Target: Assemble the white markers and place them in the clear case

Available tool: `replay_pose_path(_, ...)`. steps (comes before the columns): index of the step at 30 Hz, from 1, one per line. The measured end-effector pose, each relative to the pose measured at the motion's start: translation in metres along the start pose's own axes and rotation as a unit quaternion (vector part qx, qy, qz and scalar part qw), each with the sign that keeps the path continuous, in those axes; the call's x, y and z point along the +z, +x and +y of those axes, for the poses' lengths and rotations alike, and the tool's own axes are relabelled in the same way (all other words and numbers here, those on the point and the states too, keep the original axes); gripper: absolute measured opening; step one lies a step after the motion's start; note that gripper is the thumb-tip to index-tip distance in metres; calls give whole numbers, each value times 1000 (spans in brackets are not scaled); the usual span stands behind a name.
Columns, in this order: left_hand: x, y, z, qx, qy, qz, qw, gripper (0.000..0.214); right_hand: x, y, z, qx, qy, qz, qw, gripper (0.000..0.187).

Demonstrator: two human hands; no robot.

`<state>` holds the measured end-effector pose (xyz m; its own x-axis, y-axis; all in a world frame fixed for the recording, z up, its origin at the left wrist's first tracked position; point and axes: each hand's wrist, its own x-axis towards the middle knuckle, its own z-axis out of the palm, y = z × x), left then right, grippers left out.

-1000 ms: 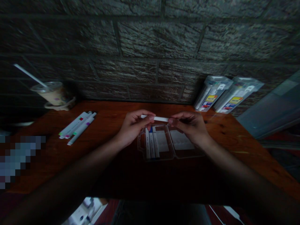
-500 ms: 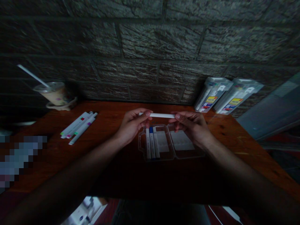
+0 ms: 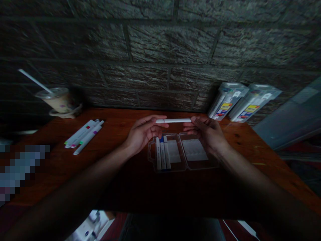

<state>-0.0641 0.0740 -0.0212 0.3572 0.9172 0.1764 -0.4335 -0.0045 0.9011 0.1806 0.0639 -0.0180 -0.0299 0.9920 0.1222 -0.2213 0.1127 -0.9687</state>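
Note:
A white marker pen (image 3: 175, 121) is held level above the table, pinched at each end. My left hand (image 3: 142, 132) grips its left end between thumb and fingers. My right hand (image 3: 207, 132) holds the right end with its fingertips. Below the hands lies an open clear plastic case (image 3: 182, 155); three white markers (image 3: 162, 155) lie side by side in its left half. The right half shows only a white insert.
Several loose white markers (image 3: 84, 136) lie at the left on the red-brown wooden table (image 3: 125, 187). A lidded cup with a straw (image 3: 59, 100) stands at the back left. Two closed marker packs (image 3: 240, 100) lean against the brick wall at the back right.
The marker has risen a little and moved away from me, and more of its length shows between my hands. My right fingers have slid toward its right end.

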Motion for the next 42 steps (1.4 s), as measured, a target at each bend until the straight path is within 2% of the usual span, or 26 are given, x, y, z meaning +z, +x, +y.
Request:
replay_pose_path(11,1,-2,1,7,11,-53,999,37,-7,6,3,20,-10,7,1000,34)
replay_pose_path(23,2,0,-3,-18,34,2,999,32,-7,7,4,58,37,35,997,28)
replay_pose_path(27,0,1,-5,-24,54,17,998,30,-5,5,4,41,34,40,998,26)
replay_pose_path(33,-2,3,-10,-23,70,25,997,24,-1,0,2,8,-8,4,1000,21)
replay_pose_path(42,-3,1,-11,3,151,20,988,20,5,-4,5,-44,-114,-24,992,29)
